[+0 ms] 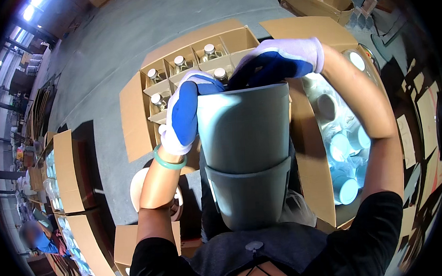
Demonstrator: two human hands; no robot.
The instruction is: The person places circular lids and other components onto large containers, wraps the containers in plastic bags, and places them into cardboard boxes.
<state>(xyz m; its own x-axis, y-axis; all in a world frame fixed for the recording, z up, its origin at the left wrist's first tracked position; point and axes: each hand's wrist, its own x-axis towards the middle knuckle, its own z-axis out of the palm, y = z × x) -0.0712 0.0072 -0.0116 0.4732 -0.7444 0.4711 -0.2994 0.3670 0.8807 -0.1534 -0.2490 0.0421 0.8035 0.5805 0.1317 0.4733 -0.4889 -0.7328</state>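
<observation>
A pale blue-grey tapered plastic bin [245,127] stands upright in front of my body, its mouth away from me. Lower down a second lip crosses it, so another bin [249,196] seems to be nested around its base. My left hand [184,110], in a lavender glove with a blue palm, grips the rim at the left corner. Above the far rim my right hand [274,61], gloved alike, bends its fingers down at the mouth. Its fingertips are partly hidden, and what they hold I cannot make out. Just beyond is a divided carton [136,112] of glass bottles [180,64] with white caps.
At the right an open carton [311,173] holds light-blue cups [345,189] in clear plastic. More open cartons [69,171] stand on the left, near a person [45,239]. A pink round stool [139,188] is beside my left forearm. Flattened cardboard [427,124] leans far right.
</observation>
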